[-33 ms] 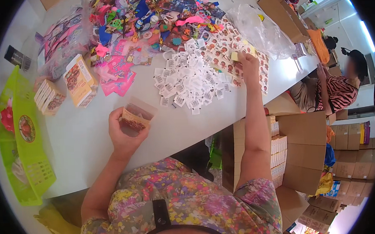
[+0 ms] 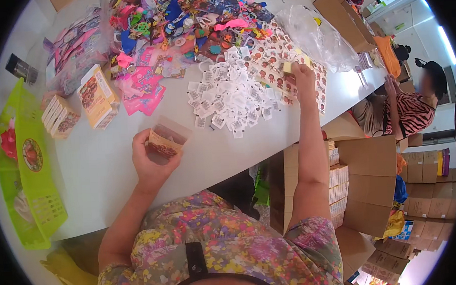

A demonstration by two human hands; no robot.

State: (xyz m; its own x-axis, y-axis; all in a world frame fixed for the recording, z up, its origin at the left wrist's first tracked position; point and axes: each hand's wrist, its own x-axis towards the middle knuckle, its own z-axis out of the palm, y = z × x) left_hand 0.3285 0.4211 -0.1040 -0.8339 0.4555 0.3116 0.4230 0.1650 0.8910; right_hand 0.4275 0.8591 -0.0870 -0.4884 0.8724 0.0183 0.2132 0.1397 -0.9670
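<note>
My left hand is wrapped round a small orange-and-brown printed carton, open at the top and held over the near part of the table. Pale items show dimly inside it. Reaching to the right, my right hand pinches a small pale yellow block-like piece above the sticker sheets; its exact kind is unclear. Between the two hands lies a loose heap of small white printed packets. Pink packets are spread beyond my left hand.
A large pile of colourful trinkets covers the far side. Flat cartons and a lime-green basket stand left. A clear plastic bag lies far right. A packed cardboard box sits below my right arm; another person sits beyond.
</note>
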